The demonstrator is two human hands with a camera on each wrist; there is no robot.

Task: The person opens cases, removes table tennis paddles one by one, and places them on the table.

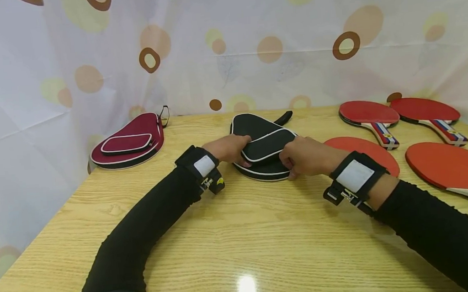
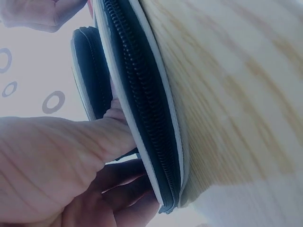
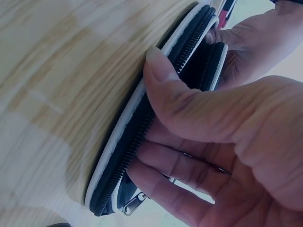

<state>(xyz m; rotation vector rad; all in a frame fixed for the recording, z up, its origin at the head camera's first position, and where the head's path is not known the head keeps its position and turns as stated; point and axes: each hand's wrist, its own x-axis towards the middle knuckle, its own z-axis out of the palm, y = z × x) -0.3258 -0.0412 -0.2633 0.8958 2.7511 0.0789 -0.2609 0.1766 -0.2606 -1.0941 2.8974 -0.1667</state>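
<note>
A black table tennis bat case point(image 1: 253, 124) with white piping and a raised front pocket point(image 1: 269, 145) lies on the table. My left hand point(image 1: 230, 148) holds its left side, the thumb on the front face beside the pocket. At the right side, my right hand point(image 1: 309, 156) grips the rim; the thumb point(image 3: 163, 75) lies across the zipper band and the fingers bend over the front. The case's zipper point(image 2: 142, 85) looks closed along the near edge. A metal zipper pull point(image 3: 134, 203) hangs beside the right fingers, apart from the thumb.
A dark red bat case point(image 1: 133, 126) lies at the back left. On the right are several red bats, among them one at the back point(image 1: 367, 112) and one nearer point(image 1: 454, 165). Behind the wooden table point(image 1: 209, 253) hangs a patterned curtain point(image 1: 245, 81).
</note>
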